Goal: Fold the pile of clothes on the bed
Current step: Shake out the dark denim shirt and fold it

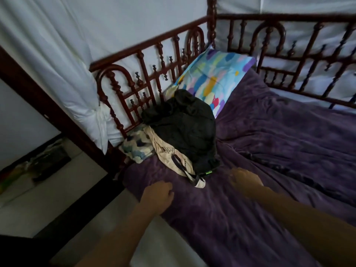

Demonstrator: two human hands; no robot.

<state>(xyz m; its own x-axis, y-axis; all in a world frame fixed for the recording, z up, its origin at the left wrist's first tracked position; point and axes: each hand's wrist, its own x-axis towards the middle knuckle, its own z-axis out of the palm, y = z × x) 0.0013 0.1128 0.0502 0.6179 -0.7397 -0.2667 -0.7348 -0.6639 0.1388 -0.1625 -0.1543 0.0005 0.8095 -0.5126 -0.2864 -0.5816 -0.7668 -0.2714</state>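
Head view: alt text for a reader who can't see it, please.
An unfolded pile of clothes, a black garment over a cream garment, sits on a purple blanket by the wooden bed rail. The left hand and right hand reach toward it, holding nothing; a colourful pillow lies behind.

pillow (pixel 213 78) (bright blotches) | white curtain (pixel 57 54) | pale floor (pixel 48 199)

Plush purple blanket (pixel 269 151), glossy turned-wood rails (pixel 150 60), matt black garment (pixel 185 128).
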